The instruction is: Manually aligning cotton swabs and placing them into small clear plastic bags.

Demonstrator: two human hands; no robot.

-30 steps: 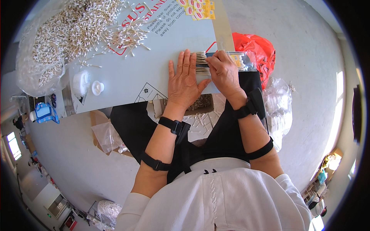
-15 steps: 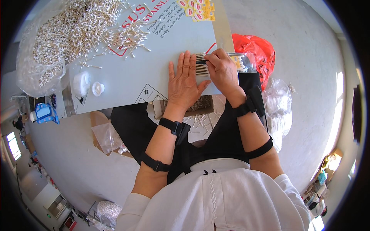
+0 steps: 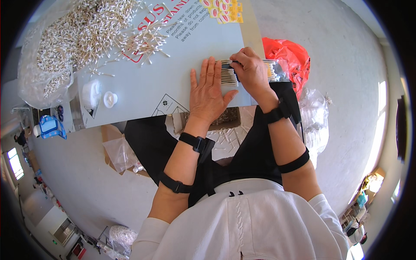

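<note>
A row of cotton swabs [image 3: 228, 78] lies side by side on the grey tabletop in front of me. My left hand [image 3: 207, 89] rests flat at the row's left end, fingers stretched out and thumb apart. Over the right part of the row is my right hand [image 3: 250, 69], fingers pinched on a thin dark strip [image 3: 227, 66] that crosses the swabs. Its exact kind is hidden by my fingers. Just beyond the right hand, more swabs [image 3: 271, 71] show in clear packaging at the table's right edge.
A big heap of loose swabs [image 3: 82, 39] spills from a clear bag at the far left. Near it stand a white container [image 3: 91, 94] and a small white lid [image 3: 110, 99]. Yellow labels [image 3: 223, 11] lie at the back; a red bag [image 3: 288, 56] hangs at the right.
My right hand has moved slightly to the right and away from me, uncovering more of the swab row and the dark strip. The left hand stays almost still.
</note>
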